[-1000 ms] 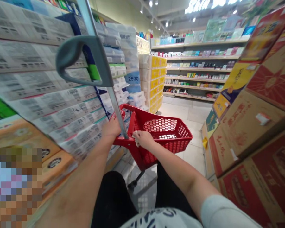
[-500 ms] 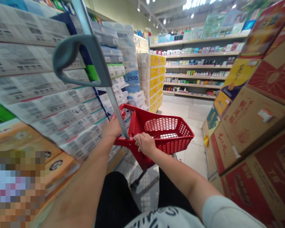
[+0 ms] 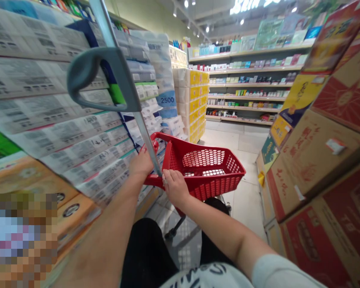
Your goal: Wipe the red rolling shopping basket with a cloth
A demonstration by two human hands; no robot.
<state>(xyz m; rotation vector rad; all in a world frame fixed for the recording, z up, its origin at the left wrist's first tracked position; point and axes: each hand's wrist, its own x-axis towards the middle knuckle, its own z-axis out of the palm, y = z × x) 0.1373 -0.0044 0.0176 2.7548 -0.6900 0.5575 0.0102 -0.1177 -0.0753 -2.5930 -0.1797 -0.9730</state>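
A red rolling shopping basket (image 3: 219,177) with lattice sides stands tilted in front of me. Its metal pole (image 3: 145,134) rises on the near side to a grey loop handle (image 3: 129,80). My left hand (image 3: 141,162) is closed around the red rim, left of the pole's foot. Just right of the pole, my right hand (image 3: 175,187) presses on the near rim. A small crumpled white wipe (image 3: 165,181) shows under its fingertips; most of it is hidden. Inside the basket, the visible part of the floor holds nothing.
Stacked white paper packs (image 3: 45,76) line the left side. Yellow-and-white packs (image 3: 195,104) stand farther on. Cartons (image 3: 312,148) are piled high at the right. Store shelves (image 3: 249,84) with many small goods cross the back. Tiled floor (image 3: 243,144) runs between the stacks.
My right hand has slid left along the near rim with the wipe, up to the pole's foot. My right knee has come into view beside the basket. The left hand keeps its grip.
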